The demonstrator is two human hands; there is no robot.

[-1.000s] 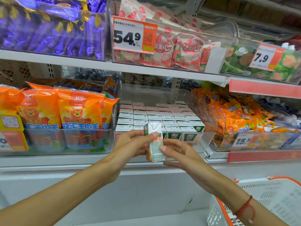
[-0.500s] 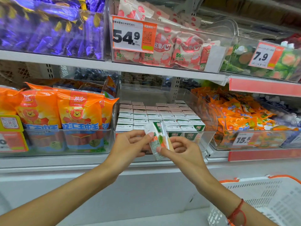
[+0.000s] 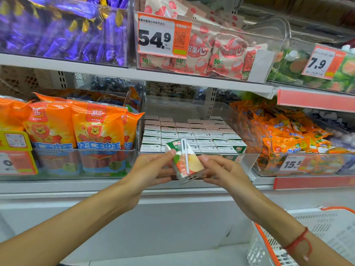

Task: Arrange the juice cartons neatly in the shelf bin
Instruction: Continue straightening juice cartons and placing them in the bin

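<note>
A small juice carton (image 3: pixel 186 162) with a white straw on its face is tilted in front of the clear shelf bin (image 3: pixel 249 129). My left hand (image 3: pixel 151 169) pinches its left side with thumb and fingers. My right hand (image 3: pixel 222 171) holds its right side and lower corner. Inside the bin, several juice cartons (image 3: pixel 192 134) stand upright in tidy rows, tops showing. The bin's front wall is partly hidden behind my hands and the carton.
Orange snack bags (image 3: pixel 73 125) fill the bin to the left, orange packets (image 3: pixel 292 135) the bin to the right. Upper shelf bins hold purple candy (image 3: pixel 61 29) and pink packets (image 3: pixel 215 52). A white basket with an orange rim (image 3: pixel 315 237) sits at the lower right.
The carton has been turned between both hands from its back label to its front with the straw, and now leans left. The hands stayed in front of the bin.
</note>
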